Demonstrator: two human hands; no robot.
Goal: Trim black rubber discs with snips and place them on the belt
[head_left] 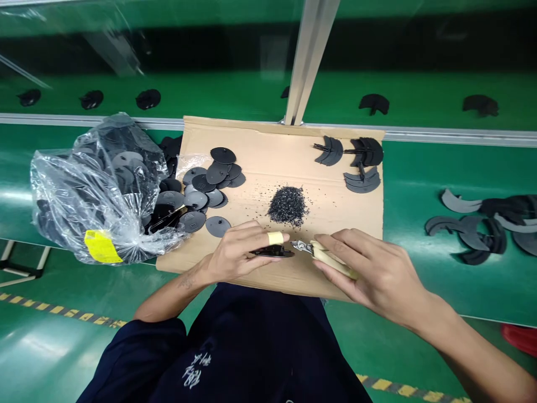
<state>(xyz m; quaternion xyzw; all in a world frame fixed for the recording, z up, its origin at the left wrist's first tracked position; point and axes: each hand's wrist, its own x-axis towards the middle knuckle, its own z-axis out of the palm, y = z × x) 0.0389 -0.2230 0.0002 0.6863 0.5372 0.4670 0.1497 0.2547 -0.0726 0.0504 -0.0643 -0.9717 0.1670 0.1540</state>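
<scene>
My left hand (241,250) grips a black plastic disc (274,252), seen nearly edge-on. Pale yellow tape wraps one of its fingers. In my right hand (373,268) is a pair of nippers (333,262) with cream handles. The metal jaws point at the disc's right end, a small gap apart from it. Just beyond both hands, a heap of small black plastic clippings (288,206) lies on a cardboard sheet (260,151). To the left, loose black discs (217,172) overlap in a pile.
A clear plastic bag (96,190) of black parts, with a yellow label, stands at the left. Curved black pieces (363,180) lie stacked on the cardboard's far right, more curved parts (474,235) on the green table. Behind a metal post (312,61), spaced parts (148,99) sit on a green surface.
</scene>
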